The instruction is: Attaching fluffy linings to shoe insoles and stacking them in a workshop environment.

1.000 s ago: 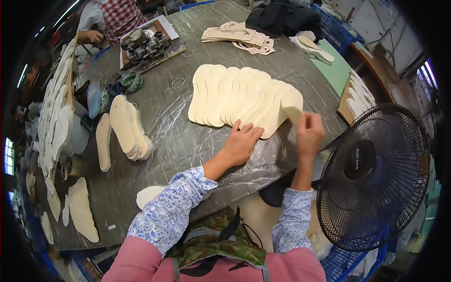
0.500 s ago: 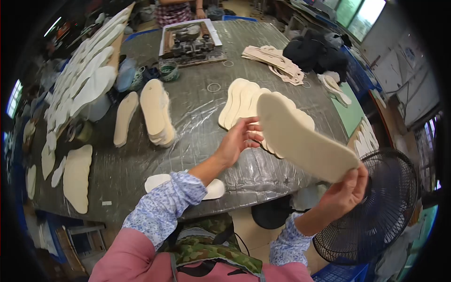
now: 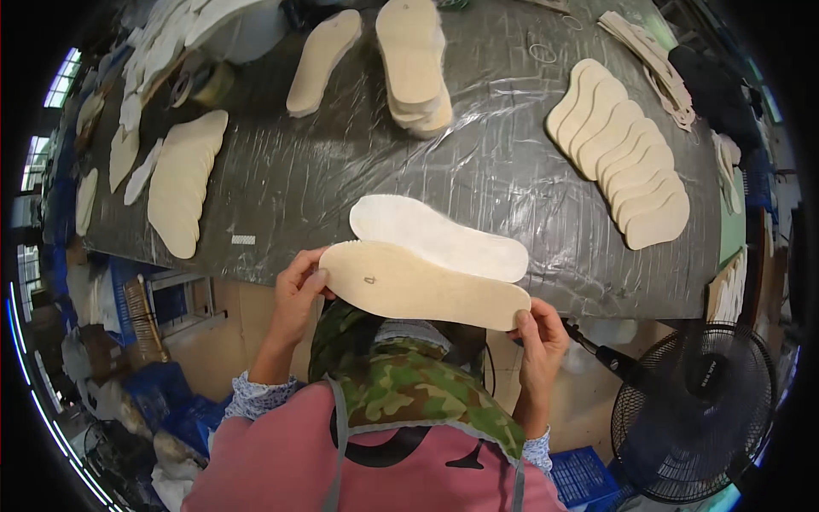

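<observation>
Between my two hands I hold a cream shoe insole level, at the table's near edge. My left hand pinches its wider end, close to a small dark mark on the surface. At the narrower end, my right hand grips with the thumb on top. Just beyond it a white insole lies flat on the table, its near edge partly covered by the cream one. A fanned row of cream insoles lies to the right.
Stacked cream insoles and a smaller pile lie at the far side. Another overlapping row is on the left. A black fan stands at the lower right, beside blue crates. Dark plastic sheeting covers the table.
The cream insole has come down and left toward my body and now lies crosswise. My left hand, free before, now holds its other end. The view has tilted down.
</observation>
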A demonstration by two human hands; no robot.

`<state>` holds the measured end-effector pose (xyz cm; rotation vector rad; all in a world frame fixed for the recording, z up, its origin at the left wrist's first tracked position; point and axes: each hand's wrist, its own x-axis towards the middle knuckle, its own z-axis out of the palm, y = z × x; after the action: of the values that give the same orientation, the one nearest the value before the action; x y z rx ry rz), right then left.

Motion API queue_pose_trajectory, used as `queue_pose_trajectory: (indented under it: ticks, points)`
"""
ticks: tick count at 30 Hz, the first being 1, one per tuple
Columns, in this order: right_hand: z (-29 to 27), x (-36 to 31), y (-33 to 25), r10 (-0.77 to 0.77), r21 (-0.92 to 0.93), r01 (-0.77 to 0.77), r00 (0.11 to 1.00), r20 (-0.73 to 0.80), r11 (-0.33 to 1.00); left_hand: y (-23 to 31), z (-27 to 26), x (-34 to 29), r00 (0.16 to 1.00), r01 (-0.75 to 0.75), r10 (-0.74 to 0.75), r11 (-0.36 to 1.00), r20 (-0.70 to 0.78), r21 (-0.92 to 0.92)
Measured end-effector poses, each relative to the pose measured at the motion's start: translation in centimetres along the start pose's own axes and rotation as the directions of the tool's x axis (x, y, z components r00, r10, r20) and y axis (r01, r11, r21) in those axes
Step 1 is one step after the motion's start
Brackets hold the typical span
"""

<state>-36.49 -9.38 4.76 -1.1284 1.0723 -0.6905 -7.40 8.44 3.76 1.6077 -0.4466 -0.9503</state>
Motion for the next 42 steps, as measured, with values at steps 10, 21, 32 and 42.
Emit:
queue_pose_trajectory:
  ticks: [10,21,32,42]
  points:
    - [0.0,2.1,-0.1,0.055,-0.201,-0.057,0.998,-0.015,0.978,1.7,0.0,2.5,0.998,0.062,-0.058,0.988,-0.033,0.144]
    - [0.1,4.5,0.6,0.098,-0.222,-0.114,0.992,-0.08,0.968,0.8,0.9,6.7,1.0,-0.001,0.005,0.956,-0.012,0.295]
    - [0.1,5.3,0.8,0.16,-0.101,-0.176,0.975,-0.151,0.979,2.2,1.5,7.4,0.989,0.147,-0.148,0.965,-0.012,0.215]
    - [0.3,6.3,0.9,0.185,-0.11,-0.2,0.973,-0.135,0.974,1.5,0.2,7.4,0.991,0.131,-0.131,0.944,-0.02,0.302]
